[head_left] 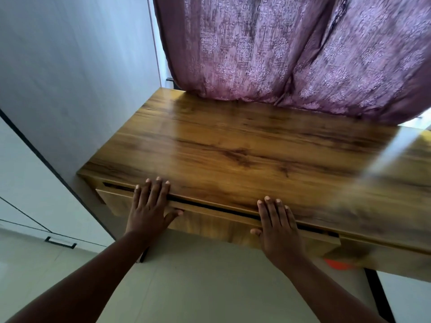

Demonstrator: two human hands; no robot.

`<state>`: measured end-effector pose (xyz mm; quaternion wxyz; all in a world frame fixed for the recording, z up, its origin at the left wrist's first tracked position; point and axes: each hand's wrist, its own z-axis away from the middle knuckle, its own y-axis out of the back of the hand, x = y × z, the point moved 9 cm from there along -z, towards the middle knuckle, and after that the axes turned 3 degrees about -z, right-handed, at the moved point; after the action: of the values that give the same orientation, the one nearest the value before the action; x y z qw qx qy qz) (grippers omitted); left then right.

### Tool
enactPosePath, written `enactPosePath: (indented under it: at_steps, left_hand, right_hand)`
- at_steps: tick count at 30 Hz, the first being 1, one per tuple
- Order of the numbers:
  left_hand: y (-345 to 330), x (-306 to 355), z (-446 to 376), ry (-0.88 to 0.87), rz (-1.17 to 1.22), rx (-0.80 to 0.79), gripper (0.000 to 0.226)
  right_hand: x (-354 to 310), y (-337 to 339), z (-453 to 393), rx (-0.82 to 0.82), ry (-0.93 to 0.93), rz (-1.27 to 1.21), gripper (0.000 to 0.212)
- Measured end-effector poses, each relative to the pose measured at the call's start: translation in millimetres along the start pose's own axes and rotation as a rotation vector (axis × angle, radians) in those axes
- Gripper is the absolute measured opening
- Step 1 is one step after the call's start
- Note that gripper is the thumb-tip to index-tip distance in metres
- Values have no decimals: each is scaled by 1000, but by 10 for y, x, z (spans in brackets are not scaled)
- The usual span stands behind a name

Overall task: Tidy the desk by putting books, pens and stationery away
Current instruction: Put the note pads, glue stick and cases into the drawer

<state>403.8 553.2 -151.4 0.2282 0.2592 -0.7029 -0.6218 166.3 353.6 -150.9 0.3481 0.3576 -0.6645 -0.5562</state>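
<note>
A wooden desk (pixel 245 145) fills the middle of the view, and I see no books, pens or stationery on its top. Under its front edge a wooden drawer (pixel 210 224) shows only a thin dark gap along its upper edge. My left hand (pixel 149 206) lies flat on the drawer front near its left end, fingers spread and reaching onto the desk edge. My right hand (pixel 279 227) lies flat on the drawer front further right, fingers spread too. Neither hand holds anything.
A purple patterned curtain (pixel 291 50) hangs down onto the back of the desk. A grey wall (pixel 70 66) and white cabinet fronts (pixel 28 194) stand to the left. Something orange (pixel 338 264) shows under the desk at the right. Pale floor (pixel 198 287) lies below.
</note>
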Motion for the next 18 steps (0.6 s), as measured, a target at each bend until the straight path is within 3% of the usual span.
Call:
enactPosePath:
  at_steps: [5,9,14,18]
  left_hand:
    - [102,28,-71,-26,-14,-2,95]
    - [296,98,-80,-100,60,109,79]
    - [82,1112,436,-715,35,203,67]
    - [-436,1987,1140,-1013,7,30,71]
  right_hand:
    - [13,40,-4,30,-60,-4,55]
    - [28,102,339,45,-194,-105,55]
    - [138,-325,1479,-104,-502,-267,69]
    - [205,-652,2627,-178,-776,-349,73]
